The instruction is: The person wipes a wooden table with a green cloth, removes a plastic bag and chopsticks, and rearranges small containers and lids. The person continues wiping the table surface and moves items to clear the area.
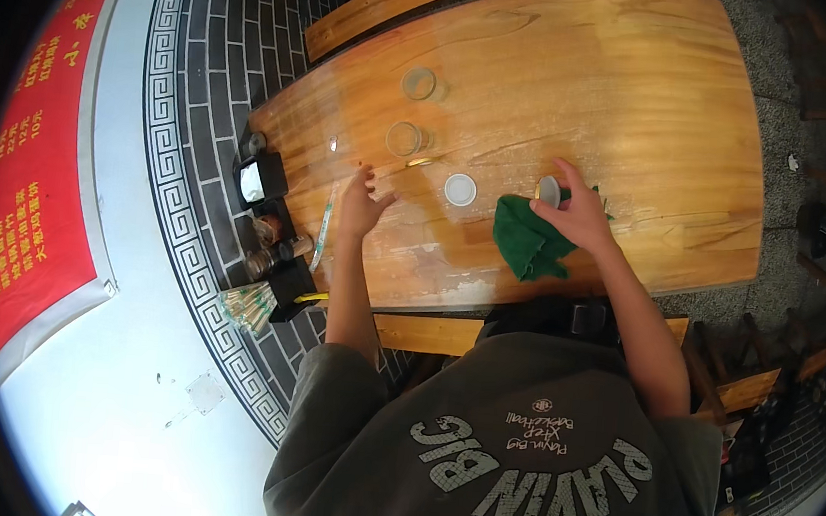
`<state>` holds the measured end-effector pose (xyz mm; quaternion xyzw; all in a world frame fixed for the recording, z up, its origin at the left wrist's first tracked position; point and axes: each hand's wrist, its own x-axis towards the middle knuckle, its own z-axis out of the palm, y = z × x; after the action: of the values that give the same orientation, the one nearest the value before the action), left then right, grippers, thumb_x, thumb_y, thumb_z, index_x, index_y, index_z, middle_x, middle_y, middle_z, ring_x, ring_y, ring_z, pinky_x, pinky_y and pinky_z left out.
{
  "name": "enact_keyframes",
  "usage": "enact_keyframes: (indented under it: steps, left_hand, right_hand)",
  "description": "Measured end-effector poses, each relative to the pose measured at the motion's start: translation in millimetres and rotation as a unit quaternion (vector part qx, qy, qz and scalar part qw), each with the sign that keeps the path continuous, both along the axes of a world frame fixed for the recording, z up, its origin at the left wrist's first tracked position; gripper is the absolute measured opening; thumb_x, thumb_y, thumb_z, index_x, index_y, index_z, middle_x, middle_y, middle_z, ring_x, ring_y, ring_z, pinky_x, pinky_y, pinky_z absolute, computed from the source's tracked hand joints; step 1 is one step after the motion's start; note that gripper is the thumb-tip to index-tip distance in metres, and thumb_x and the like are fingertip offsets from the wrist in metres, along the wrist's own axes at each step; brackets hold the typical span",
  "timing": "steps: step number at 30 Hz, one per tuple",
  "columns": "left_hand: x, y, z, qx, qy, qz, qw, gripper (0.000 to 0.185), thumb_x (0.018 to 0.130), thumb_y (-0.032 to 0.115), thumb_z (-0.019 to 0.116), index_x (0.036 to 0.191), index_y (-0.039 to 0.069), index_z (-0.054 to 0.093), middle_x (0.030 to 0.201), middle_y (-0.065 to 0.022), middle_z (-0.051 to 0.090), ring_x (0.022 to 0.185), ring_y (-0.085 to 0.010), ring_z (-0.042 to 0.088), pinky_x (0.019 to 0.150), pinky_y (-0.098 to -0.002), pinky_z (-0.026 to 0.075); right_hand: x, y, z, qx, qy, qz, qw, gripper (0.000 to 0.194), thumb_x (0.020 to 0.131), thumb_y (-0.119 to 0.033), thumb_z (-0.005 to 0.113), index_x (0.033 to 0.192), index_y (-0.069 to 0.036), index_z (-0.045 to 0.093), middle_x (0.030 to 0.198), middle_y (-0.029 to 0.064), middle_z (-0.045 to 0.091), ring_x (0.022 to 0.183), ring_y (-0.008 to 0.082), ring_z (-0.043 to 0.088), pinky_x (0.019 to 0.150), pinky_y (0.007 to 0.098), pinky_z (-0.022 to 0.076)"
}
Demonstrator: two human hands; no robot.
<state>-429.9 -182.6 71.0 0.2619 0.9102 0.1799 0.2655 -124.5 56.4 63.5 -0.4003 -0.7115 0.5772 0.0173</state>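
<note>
My right hand grips a round lid by its edge, tilted up, beside and partly above a crumpled green cloth on the wooden table. A white round lid lies flat to the left of the cloth. My left hand is raised with its fingers apart and holds nothing. Beyond it stand two clear glass jars, one nearer and one farther. A gold-coloured lid lies by the nearer jar.
Along the wall at the table's left end stand a black tissue box, small seasoning jars and a black holder beside wrapped chopsticks. A wrapped chopstick packet lies near my left forearm. Wooden benches flank the table, one at the far side.
</note>
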Motion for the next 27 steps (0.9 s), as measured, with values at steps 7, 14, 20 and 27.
enact_keyframes:
  steps: [7, 14, 20, 27]
  left_hand:
    - [24, -10, -55, 0.120, -0.101, 0.053, 0.986, 0.077, 0.073, 0.020, 0.082, 0.137, -0.002, 0.043, 0.117, -0.0170, 0.059, 0.092, -0.0214, 0.063, 0.074, -0.0308, 0.054]
    - [69, -3, -46, 0.085, 0.032, 0.019, 0.996, 0.081, 0.072, 0.020, 0.082, 0.137, -0.004, 0.040, 0.116, -0.0202, 0.053, 0.104, -0.0333, 0.054, 0.091, -0.0416, 0.047]
    - [132, 39, 20, 0.210, -0.072, -0.031, 0.975, 0.083, 0.071, 0.024, 0.083, 0.138, -0.001, 0.040, 0.127, -0.0213, 0.049, 0.115, -0.0351, 0.051, 0.097, -0.0408, 0.044]
    - [146, 83, 87, 0.320, -0.131, -0.109, 0.932, 0.086, 0.066, 0.024, 0.087, 0.138, 0.004, 0.043, 0.122, -0.0141, 0.059, 0.113, -0.0269, 0.057, 0.094, -0.0400, 0.047]
  right_hand:
    - [7, 2, 2, -0.018, -0.004, 0.000, 1.000, 0.084, 0.075, -0.032, 0.079, 0.145, -0.011, 0.036, 0.114, 0.0168, 0.064, 0.077, 0.0181, 0.066, 0.071, 0.0310, 0.0532]
    - [-17, 9, 20, 0.128, -0.041, 0.091, 0.987, 0.085, 0.073, -0.039, 0.077, 0.143, -0.010, 0.038, 0.121, 0.0183, 0.061, 0.093, 0.0326, 0.067, 0.084, 0.0410, 0.0520]
    - [-41, 6, 55, -0.013, 0.041, 0.115, 0.992, 0.083, 0.076, -0.034, 0.077, 0.144, -0.011, 0.035, 0.122, 0.0184, 0.060, 0.096, 0.0273, 0.067, 0.085, 0.0358, 0.0524]
    - [-39, -9, 73, -0.377, 0.233, 0.073, 0.893, 0.077, 0.086, -0.011, 0.070, 0.150, -0.014, 0.026, 0.136, 0.0173, 0.049, 0.111, 0.0185, 0.058, 0.095, 0.0335, 0.0475]
